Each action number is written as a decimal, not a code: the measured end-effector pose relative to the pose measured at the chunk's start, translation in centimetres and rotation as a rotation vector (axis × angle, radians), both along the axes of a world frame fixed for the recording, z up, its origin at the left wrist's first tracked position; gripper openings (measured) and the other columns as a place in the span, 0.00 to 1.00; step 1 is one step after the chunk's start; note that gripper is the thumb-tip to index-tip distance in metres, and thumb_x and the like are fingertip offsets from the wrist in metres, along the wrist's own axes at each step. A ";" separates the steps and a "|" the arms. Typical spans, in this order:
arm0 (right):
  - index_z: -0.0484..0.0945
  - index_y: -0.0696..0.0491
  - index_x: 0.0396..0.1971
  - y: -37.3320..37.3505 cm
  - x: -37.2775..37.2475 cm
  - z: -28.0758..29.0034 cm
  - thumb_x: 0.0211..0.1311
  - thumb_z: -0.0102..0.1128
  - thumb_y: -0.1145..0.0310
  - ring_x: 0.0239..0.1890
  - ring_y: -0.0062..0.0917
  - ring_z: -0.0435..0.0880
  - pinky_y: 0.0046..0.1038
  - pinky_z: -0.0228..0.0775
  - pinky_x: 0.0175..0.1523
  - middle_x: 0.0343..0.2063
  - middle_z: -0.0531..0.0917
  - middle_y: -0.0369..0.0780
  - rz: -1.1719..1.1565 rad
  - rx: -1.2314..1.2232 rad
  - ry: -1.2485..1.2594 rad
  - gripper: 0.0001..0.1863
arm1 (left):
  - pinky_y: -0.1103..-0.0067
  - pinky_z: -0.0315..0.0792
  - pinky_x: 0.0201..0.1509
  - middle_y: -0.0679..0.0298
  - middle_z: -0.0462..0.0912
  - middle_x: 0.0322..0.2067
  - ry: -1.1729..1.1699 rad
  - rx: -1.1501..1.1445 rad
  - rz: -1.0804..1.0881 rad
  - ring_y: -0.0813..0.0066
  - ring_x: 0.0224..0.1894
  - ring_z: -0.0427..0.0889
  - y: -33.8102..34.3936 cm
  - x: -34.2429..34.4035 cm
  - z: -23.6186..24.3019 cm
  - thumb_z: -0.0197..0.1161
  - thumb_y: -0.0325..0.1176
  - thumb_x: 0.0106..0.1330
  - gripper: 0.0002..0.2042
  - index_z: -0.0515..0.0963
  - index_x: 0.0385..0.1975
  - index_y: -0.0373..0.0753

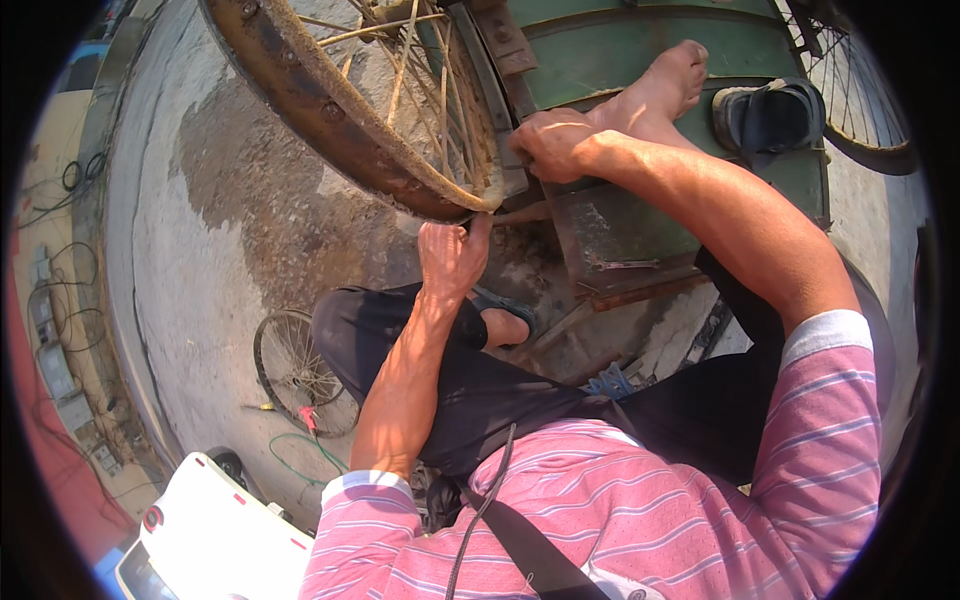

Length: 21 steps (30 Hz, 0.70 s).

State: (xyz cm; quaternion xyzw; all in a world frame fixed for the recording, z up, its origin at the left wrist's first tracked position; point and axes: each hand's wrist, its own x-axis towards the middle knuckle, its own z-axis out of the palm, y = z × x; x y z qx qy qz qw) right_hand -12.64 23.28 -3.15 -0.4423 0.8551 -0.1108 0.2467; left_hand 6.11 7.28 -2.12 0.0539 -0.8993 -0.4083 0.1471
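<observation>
A large rusty spoked wheel [330, 110] stands at the upper left, its bare rim curving down toward me. At the bottom of that rim my left hand [452, 257] is closed, thumb and fingers gripping its edge. My right hand [556, 146] is a fist just right of the wheel, beside the metal frame bar [505, 45] and my bare foot [665, 95]. What its fingers hold is hidden. The foot rests on a green metal cart bed [585, 60].
A dark sandal [768, 116] and a small wrench [625, 265] lie on the green metal. At the right is another spoked wheel [870, 110]. A small wheel [300, 370], a green cord [290, 455] and a white vehicle body [215, 530] are at lower left. Cables [75, 280] run along the left.
</observation>
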 end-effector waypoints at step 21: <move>0.86 0.53 0.39 0.0 0.0 0.2 0.57 0.64 0.71 0.51 0.46 0.88 0.45 0.80 0.54 0.42 0.89 0.47 0.014 0.022 -0.007 0.10 | 0.69 0.78 0.36 0.53 0.88 0.30 -0.031 0.013 0.091 0.59 0.31 0.89 -0.9 1.5 4.5 0.74 0.31 0.66 0.09 0.86 0.41 0.34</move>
